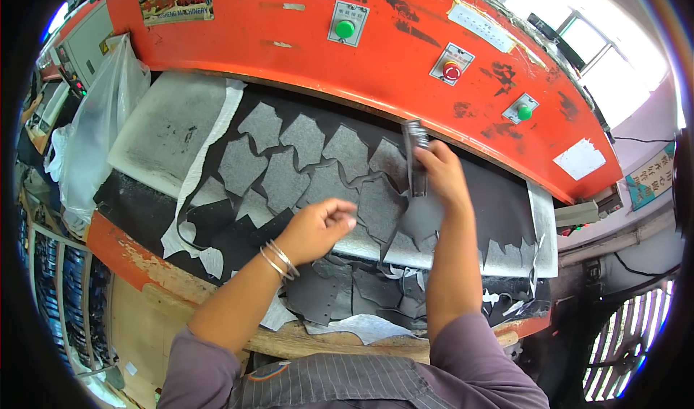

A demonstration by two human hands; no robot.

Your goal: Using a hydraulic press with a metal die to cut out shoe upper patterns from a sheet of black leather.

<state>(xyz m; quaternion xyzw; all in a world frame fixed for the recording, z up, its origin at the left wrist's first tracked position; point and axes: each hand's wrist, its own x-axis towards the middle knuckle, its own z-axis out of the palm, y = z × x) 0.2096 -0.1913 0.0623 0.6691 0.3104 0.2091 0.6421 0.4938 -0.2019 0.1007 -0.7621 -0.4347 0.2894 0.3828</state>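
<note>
- Right hand [442,174]: closed on a dark metal die [416,148], thumb and fingers gripping its right side. The die is seen nearly edge-on; whether its lower end touches the material cannot be determined.
- Left hand [318,229]: fingers partly curled, narrow gap to the thumb, nothing seen held. It is over the cut pieces [303,138]; contact cannot be confirmed.
- Location: the die is right of the cut pieces, over the dark sheet [491,199], near the orange-red machine beam [253,40].
- Handling, die: judged rigid and fairly heavy for its size, not fragile. Smooth metal may slip. Recommended hold is the side walls near the upper end, clear of any cutting edge; which edge is sharp cannot be seen.
- Handling, sheet and pieces: judged light, thin and flexible, apt to curl or shift. Pieces are best taken by a corner or raised edge.
- Surroundings: white pad [173,120] beneath at left; loose dark scraps [311,293] along the near side; a green button [345,28] and red button [452,70] on the beam.
</note>
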